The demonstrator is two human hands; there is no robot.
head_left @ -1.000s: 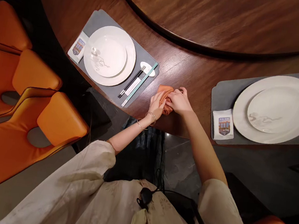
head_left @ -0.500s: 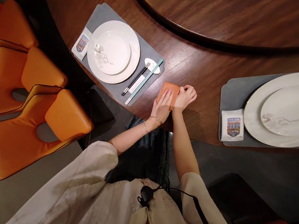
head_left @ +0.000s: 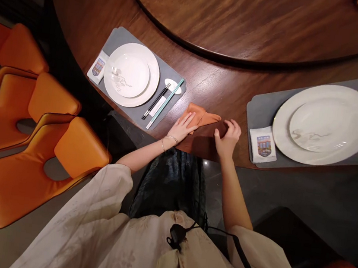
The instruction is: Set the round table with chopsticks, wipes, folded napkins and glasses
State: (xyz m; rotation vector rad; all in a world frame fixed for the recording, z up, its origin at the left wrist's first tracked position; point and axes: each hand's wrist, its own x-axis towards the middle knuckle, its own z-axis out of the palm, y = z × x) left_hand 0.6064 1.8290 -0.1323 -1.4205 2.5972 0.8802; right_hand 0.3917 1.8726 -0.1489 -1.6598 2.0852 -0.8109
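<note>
An orange cloth napkin (head_left: 207,119), partly folded, lies on the dark wooden table near its front edge. From it a narrow folded point stretches out to the right. My left hand (head_left: 180,129), with thin bangles at the wrist, rests flat on the napkin's left part, fingers extended, hiding some of it. Just beyond the pointed tip, my right hand (head_left: 228,139) is held apart from the cloth, thumb and fingers spread with nothing between them.
Left of the napkin is a grey placemat (head_left: 113,37) with stacked white plates (head_left: 130,73), black chopsticks (head_left: 156,101) and turquoise chopsticks (head_left: 166,102). Another plate setting (head_left: 323,125) sits at right. Behind is a raised wooden turntable (head_left: 245,20). Orange chairs (head_left: 80,143) stand at left.
My right hand has let go of the napkin and moved right. The cloth, a compact folded piece before, now has a point spread rightward. My left hand stays on it.
</note>
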